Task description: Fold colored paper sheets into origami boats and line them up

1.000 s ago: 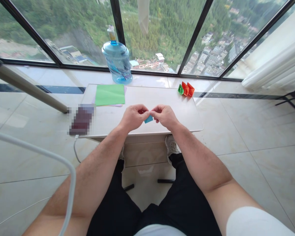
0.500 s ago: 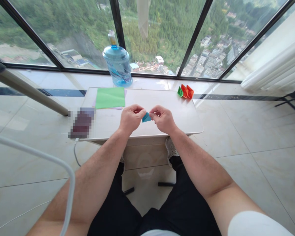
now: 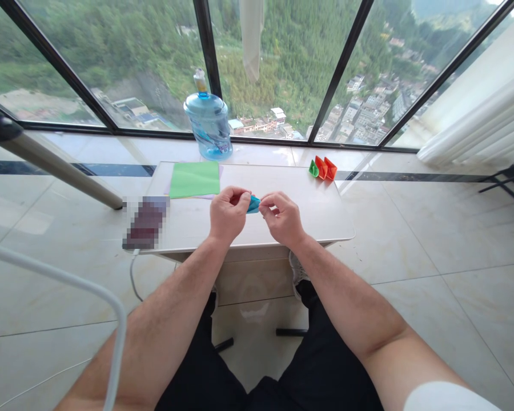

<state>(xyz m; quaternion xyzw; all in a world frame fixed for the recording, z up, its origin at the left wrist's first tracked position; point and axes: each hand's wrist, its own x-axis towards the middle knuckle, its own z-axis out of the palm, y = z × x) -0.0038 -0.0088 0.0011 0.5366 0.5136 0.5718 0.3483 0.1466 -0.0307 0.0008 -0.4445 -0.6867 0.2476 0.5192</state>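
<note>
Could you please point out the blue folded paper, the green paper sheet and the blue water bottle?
Small blue folded paper (image 3: 253, 204), head view, exposed middle.
Flat green paper sheet (image 3: 195, 178), head view, centre.
Large blue plastic water bottle (image 3: 208, 127), head view, body middle.

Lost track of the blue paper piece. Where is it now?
Head view, centre: the blue folded paper is pinched between the left hand and right hand above the small table, right of the green sheet.

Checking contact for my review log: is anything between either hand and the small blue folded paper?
Nothing visible does. The left hand and the right hand pinch the blue folded paper directly by its ends, above the table.
</note>
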